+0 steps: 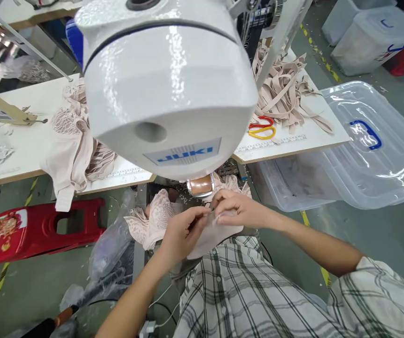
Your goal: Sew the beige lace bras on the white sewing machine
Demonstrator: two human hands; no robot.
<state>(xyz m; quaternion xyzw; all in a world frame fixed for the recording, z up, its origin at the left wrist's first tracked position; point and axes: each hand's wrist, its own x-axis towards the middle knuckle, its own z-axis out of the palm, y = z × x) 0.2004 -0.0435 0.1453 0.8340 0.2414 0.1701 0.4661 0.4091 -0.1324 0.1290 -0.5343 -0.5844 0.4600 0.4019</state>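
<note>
A pale pink lace bra [159, 213] lies across my lap, just below the white sewing machine head [174, 94]. My left hand [184, 232] pinches the smooth fabric edge of the bra between thumb and fingers. Close beside it, my right hand [235, 206] has its fingers closed on the same edge, near the middle. The plain fabric band [211, 239] hangs down under both hands toward my shirt. More lace shows behind my right hand, by the machine's presser area, where the needle is hidden by the head.
On the right table lie a pile of beige straps [279, 94] and red-and-yellow scissors [262, 127]. Stacked bras [71, 150] drape over the left table's edge. A red stool [47, 234] stands at left, a clear plastic bin lid [381, 141] at right.
</note>
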